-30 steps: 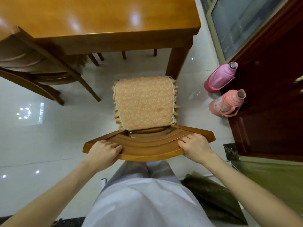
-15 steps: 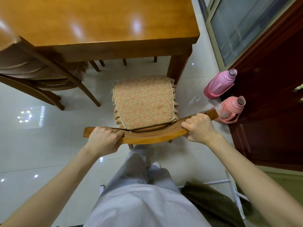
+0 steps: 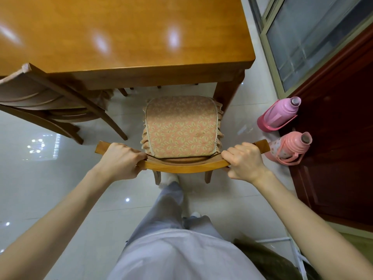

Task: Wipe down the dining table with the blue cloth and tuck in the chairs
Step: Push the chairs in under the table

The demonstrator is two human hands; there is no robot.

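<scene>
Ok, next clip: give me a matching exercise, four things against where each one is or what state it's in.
Things:
1. cushioned chair
2. other chair
3. flasks
4. left hand

Places or states:
a. at the left, seat under the table
b. grips one end of a top rail
c. seat not yet under the table
d. on the floor by the dark red door

Pairs: 1-c, 2-a, 3-d, 4-b.

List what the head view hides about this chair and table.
Chair front legs: head view, hidden under the cushion.
Table far and left parts: head view, cut off by frame edges.
Blue cloth: nowhere in the head view.
Second chair: head view, cut by the left edge, seat under the table.
</scene>
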